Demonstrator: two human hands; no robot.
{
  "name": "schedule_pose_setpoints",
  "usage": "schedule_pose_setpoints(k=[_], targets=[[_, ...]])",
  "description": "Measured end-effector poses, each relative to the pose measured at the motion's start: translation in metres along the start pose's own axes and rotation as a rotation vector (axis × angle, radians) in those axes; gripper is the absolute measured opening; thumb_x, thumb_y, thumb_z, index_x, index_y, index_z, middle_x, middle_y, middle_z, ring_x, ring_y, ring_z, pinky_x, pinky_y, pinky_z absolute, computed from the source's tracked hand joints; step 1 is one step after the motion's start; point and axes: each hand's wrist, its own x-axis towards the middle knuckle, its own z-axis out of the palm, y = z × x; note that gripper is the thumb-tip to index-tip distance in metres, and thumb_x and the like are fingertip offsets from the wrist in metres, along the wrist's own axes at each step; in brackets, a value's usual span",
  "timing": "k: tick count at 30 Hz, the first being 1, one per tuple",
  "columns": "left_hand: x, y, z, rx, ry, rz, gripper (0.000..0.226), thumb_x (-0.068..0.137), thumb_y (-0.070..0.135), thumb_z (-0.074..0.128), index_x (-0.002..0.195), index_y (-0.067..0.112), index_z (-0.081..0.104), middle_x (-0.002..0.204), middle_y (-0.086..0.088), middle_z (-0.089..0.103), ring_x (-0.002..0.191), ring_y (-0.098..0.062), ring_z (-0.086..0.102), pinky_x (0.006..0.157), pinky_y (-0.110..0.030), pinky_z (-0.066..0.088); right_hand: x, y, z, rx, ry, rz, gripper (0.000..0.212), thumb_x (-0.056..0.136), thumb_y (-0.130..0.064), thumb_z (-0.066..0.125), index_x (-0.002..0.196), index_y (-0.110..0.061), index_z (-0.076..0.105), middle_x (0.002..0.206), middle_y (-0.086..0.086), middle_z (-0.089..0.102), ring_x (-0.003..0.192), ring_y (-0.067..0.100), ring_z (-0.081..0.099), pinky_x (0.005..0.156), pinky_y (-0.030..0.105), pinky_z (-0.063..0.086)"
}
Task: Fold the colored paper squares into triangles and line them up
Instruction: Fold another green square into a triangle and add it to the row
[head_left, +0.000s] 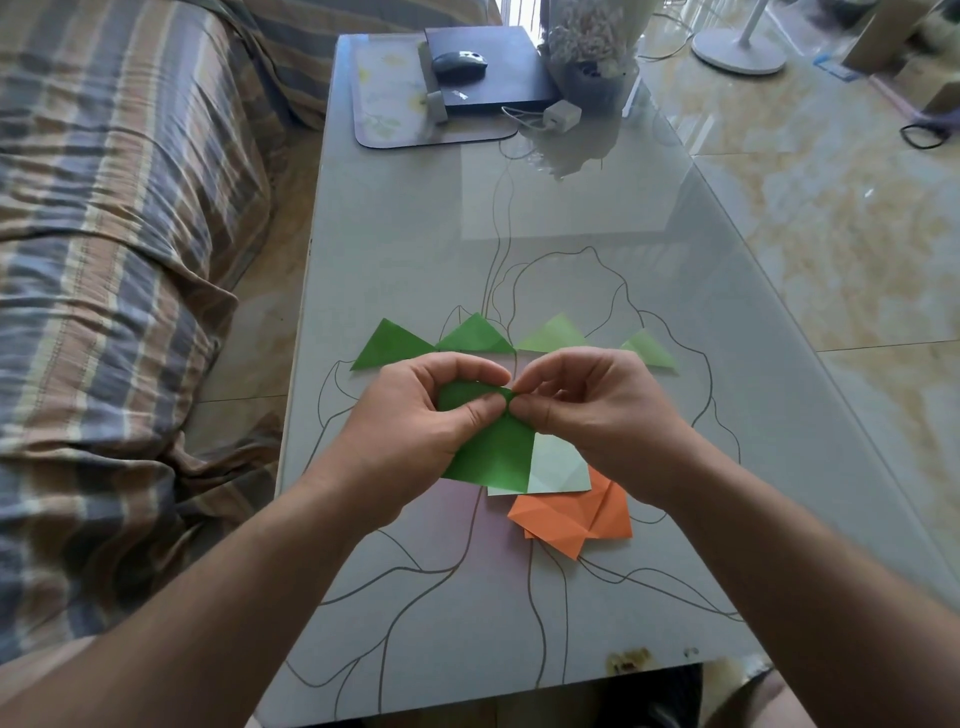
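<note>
1. Near stock: orange paper squares (576, 514) lie in a loose, fanned pile on the glass table (415, 249), just right of centre. They show earlier creases. A pale sheet (558, 467) lies partly over the far edge of that pile.

2. Work piece: a green paper square (493, 452) is held above the table, just nearer than the row. Its top corner is being brought over to meet another.

3. Hands: the left hand (415, 415) pinches the green sheet's folded upper part between thumb and fingers. The right hand (587, 405) pinches the same corner from the right. Both hands grasp the sheet; neither is free.

4. Handling, as judged: the paper is very light, thin and limp. It creases permanently and will slide readily on glass. Take hold at the corners, align the edges, then press the fold flat against the table.

5. Finished row: four green triangles (389, 345) lie side by side farther out, points away from the person, the two right ones paler.

6. Far end: a black box (488, 62) with a mouse (460, 63) on it bears a small mark, too small to read. No other writing is legible.
</note>
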Motion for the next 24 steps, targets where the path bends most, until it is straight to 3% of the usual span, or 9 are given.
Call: schedule_pose_setpoints(k=[4, 8, 11, 17, 24], targets=[[-0.002, 0.0005, 0.0012, 0.008, -0.008, 0.009, 0.024, 0.082, 0.011, 0.083, 0.104, 0.018, 0.078, 0.099, -0.003, 0.079, 0.093, -0.022, 0.077, 0.084, -0.042, 0.064, 0.0002, -0.0013, 0.0016, 0.015, 0.033, 0.018, 0.011, 0.084, 0.001, 0.082, 0.084, -0.009, 0.077, 0.081, 0.026, 0.071, 0.073, 0.025, 0.061, 0.073, 0.044, 0.05], [-0.0014, -0.0008, 0.0025, 0.044, 0.017, 0.018, 0.025, 0.08, 0.013, 0.086, 0.102, 0.023, 0.079, 0.1, 0.001, 0.079, 0.095, -0.019, 0.077, 0.084, -0.044, 0.064, -0.0002, -0.0021, 0.0013, 0.077, 0.044, 0.07, 0.012, 0.086, 0.003, 0.079, 0.089, -0.008, 0.075, 0.08, 0.019, 0.07, 0.077, 0.027, 0.062, 0.077, 0.043, 0.051], [-0.001, -0.0014, 0.0036, 0.044, 0.03, 0.023, 0.022, 0.081, 0.015, 0.085, 0.101, 0.022, 0.079, 0.1, 0.003, 0.079, 0.094, -0.018, 0.077, 0.084, -0.045, 0.064, 0.0011, -0.0005, 0.0015, 0.126, 0.029, 0.109, 0.013, 0.085, -0.002, 0.081, 0.091, -0.013, 0.076, 0.083, 0.016, 0.07, 0.081, 0.029, 0.063, 0.084, 0.05, 0.053], [-0.0009, -0.002, 0.0037, 0.041, 0.037, 0.024, 0.021, 0.083, 0.014, 0.085, 0.1, 0.023, 0.079, 0.101, 0.0, 0.079, 0.095, -0.021, 0.077, 0.085, -0.047, 0.064, 0.0004, -0.0004, 0.0027, 0.151, 0.048, 0.138, 0.014, 0.087, -0.001, 0.078, 0.094, -0.012, 0.074, 0.082, 0.011, 0.069, 0.08, 0.027, 0.064, 0.082, 0.047, 0.053], [-0.0014, 0.0012, 0.0025, -0.01, 0.049, 0.0, 0.021, 0.085, 0.007, 0.081, 0.103, 0.017, 0.077, 0.099, -0.003, 0.079, 0.091, -0.022, 0.078, 0.08, -0.038, 0.065, 0.0016, -0.0033, -0.0024, 0.22, -0.003, 0.196, 0.023, 0.081, -0.007, 0.084, 0.101, -0.016, 0.076, 0.088, 0.012, 0.07, 0.086, 0.031, 0.067, 0.096, 0.056, 0.054]])
